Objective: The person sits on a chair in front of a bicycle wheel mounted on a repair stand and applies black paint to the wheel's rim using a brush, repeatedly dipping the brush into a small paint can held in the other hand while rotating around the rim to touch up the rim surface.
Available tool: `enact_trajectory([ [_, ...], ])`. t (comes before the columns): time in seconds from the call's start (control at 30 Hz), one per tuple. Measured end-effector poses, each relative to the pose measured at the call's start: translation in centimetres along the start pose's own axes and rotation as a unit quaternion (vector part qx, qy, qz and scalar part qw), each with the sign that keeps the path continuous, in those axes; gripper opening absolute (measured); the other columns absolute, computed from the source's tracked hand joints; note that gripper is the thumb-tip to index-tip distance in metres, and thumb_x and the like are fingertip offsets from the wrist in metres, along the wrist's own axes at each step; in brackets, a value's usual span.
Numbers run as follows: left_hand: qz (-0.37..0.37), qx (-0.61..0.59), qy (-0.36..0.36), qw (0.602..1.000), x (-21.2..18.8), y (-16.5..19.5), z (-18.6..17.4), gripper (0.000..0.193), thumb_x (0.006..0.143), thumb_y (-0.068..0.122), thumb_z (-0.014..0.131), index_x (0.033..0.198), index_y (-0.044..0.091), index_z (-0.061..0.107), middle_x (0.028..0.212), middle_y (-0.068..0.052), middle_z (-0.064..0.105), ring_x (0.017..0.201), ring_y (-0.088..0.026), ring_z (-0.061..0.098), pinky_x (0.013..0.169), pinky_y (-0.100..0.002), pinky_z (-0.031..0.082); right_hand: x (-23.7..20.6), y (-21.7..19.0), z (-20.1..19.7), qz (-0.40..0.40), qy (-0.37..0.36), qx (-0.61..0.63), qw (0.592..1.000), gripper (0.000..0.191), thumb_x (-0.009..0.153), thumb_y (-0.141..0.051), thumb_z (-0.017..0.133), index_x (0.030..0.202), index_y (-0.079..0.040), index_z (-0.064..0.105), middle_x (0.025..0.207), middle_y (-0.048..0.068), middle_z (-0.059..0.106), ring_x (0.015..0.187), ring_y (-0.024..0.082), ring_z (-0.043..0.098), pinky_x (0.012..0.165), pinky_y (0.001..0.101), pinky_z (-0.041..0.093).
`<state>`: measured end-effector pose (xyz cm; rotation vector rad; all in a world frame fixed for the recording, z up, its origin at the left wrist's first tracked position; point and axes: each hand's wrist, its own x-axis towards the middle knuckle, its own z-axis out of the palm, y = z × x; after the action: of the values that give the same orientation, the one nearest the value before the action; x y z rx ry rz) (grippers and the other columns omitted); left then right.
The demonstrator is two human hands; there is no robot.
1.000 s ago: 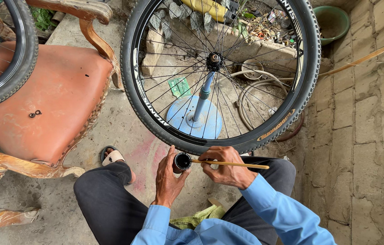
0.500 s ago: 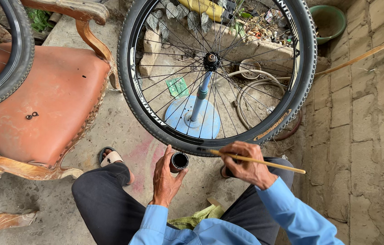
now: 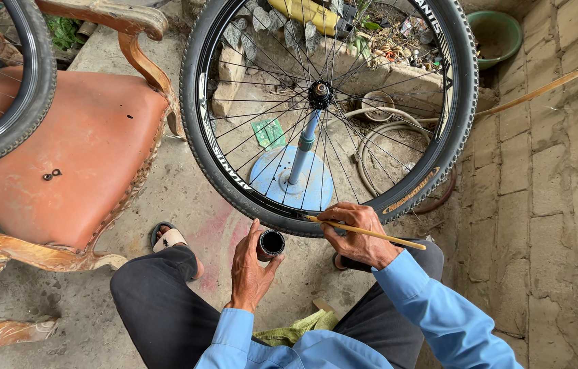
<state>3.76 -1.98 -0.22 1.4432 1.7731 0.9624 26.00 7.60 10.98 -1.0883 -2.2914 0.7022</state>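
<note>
A black bicycle wheel [image 3: 221, 164] with thin spokes stands upright on a blue stand [image 3: 294, 183] in front of me. My left hand [image 3: 248, 270] holds a small black open jar [image 3: 270, 244] just below the tyre. My right hand [image 3: 355, 234] grips a thin wooden-handled brush [image 3: 371, 233]; its tip touches the lower edge of the tyre. Both arms wear light blue sleeves, and my dark-trousered knees are below.
A worn orange chair [image 3: 77, 150] with carved wooden arms stands at left, another tyre [image 3: 26, 102] resting over it. A block wall [image 3: 555, 191] rises at right with a green basin [image 3: 497, 34] behind. Hose coils [image 3: 371, 147] and rubble lie beyond the wheel. A sandalled foot [image 3: 168, 238] rests on concrete.
My right hand has drawn the brush away from the jar and brought its tip up against the tyre's lower edge. The left hand keeps the jar still.
</note>
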Motion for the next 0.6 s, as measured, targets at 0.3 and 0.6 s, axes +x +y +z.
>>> enact_trajectory([
  [0.3, 0.016, -0.002, 0.009, 1.000, -0.1, -0.2, 0.2, 0.098, 0.075, 0.018, 0.088, 0.156, 0.012, 0.033, 0.138, -0.008, 0.058, 0.134, -0.030, 0.049, 0.116, -0.043, 0.043, -1.0, 0.1, -0.9, 0.036, -0.015, -0.030, 0.999, 0.022, 0.078, -0.010, 0.072, 0.098, -0.004, 0.080, 0.086, 0.012, 0.077, 0.067, 0.025, 0.074, 0.061, 0.0361, 0.063],
  [0.6, 0.013, -0.003, 0.008, 1.000, 0.0, -0.2, -0.1, 0.099, 0.074, 0.017, 0.088, 0.156, 0.012, 0.032, 0.138, -0.008, 0.058, 0.134, -0.030, 0.050, 0.114, -0.042, 0.045, -2.3, 0.4, -2.4, 0.041, 0.001, -0.030, 0.999, 0.022, 0.077, -0.010, 0.073, 0.097, -0.003, 0.080, 0.089, 0.013, 0.078, 0.072, 0.026, 0.077, 0.065, 0.0363, 0.064],
])
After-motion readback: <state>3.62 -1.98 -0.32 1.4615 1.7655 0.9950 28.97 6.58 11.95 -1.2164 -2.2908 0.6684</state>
